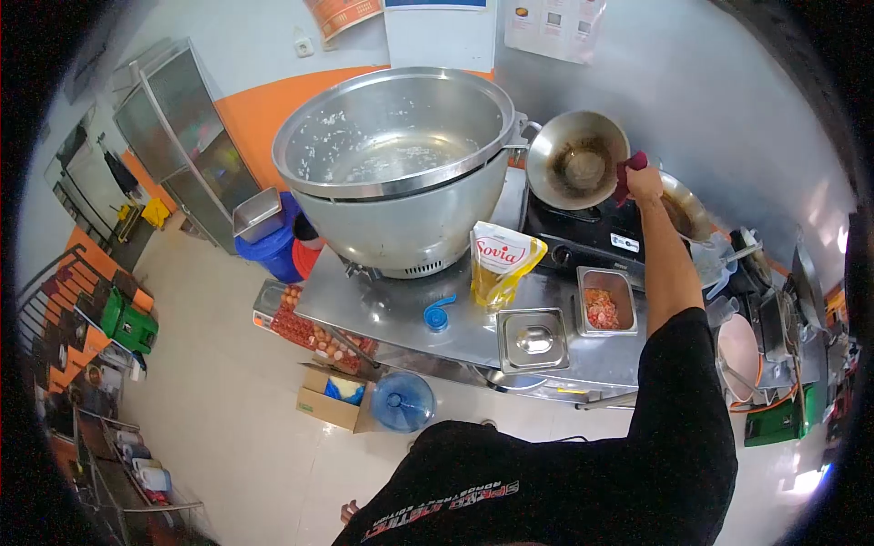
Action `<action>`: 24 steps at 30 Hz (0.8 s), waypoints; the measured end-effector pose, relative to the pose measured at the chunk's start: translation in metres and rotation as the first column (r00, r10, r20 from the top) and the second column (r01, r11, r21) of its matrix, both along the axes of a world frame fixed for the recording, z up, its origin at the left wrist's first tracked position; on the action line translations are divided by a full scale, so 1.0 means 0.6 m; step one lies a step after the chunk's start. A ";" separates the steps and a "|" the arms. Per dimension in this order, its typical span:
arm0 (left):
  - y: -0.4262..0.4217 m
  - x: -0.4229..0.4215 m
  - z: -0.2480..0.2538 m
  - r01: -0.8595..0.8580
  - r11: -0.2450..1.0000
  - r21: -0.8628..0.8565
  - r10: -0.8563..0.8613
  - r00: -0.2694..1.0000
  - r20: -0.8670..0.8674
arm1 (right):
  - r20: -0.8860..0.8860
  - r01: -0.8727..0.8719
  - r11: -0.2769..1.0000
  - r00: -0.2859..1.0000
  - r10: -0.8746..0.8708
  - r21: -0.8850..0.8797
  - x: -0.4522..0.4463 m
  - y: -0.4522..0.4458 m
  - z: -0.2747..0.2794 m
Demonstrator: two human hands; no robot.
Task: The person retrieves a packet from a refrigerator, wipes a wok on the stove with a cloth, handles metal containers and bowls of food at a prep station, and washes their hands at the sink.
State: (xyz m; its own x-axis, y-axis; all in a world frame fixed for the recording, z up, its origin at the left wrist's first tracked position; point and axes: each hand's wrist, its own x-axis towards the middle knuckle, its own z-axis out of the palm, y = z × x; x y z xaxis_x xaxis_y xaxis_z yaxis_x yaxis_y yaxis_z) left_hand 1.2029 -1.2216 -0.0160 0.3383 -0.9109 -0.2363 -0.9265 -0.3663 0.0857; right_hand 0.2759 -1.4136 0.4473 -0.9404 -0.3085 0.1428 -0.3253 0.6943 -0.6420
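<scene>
My right hand (645,184) is closed round a dark red cloth (628,175) at the right side of a metal wok (577,162). The wok is tilted over the black stove (583,238), with a brown residue inside. My left hand (349,511) hangs low beside my body, only partly visible, far from the worktop; whether it is open or closed is unclear. In front of the stove are a metal container of chopped red food (603,309), a lidded metal container (533,340) and a yellow and white Sovia pouch (503,264).
A large metal pot (401,205) stands left of the stove, white grains stuck inside. A blue cap (436,318) lies on the steel worktop (387,314). Another pan (685,207) is behind my right arm. Below are egg trays (319,335), a cardboard box (330,400) and a blue water jug (402,401).
</scene>
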 end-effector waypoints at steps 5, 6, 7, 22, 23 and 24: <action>-0.021 -0.001 -0.019 0.036 0.999 -0.005 -0.036 0.999 -0.007 | 0.289 0.104 0.831 0.955 0.070 -0.546 -0.034 0.019 -0.116; -0.030 -0.003 -0.019 0.043 0.999 -0.013 -0.043 0.999 -0.007 | 0.394 0.144 0.765 0.906 0.153 -0.628 -0.036 0.026 -0.127; -0.033 -0.003 -0.016 0.065 0.998 -0.024 -0.065 0.998 -0.003 | 0.394 0.150 0.760 0.907 0.149 -0.633 -0.028 0.036 -0.137; -0.090 -0.044 0.044 0.170 0.980 -0.102 -0.168 0.985 0.027 | 0.532 0.277 0.610 0.797 0.286 -0.742 0.060 0.012 -0.172; -0.090 -0.045 0.044 0.174 0.979 -0.101 -0.172 0.985 0.028 | 0.485 0.196 0.675 0.831 0.271 -0.712 0.065 0.018 -0.168; -0.092 -0.046 0.045 0.181 0.978 -0.101 -0.179 0.983 0.029 | 0.488 0.202 0.672 0.831 0.268 -0.712 0.069 0.023 -0.164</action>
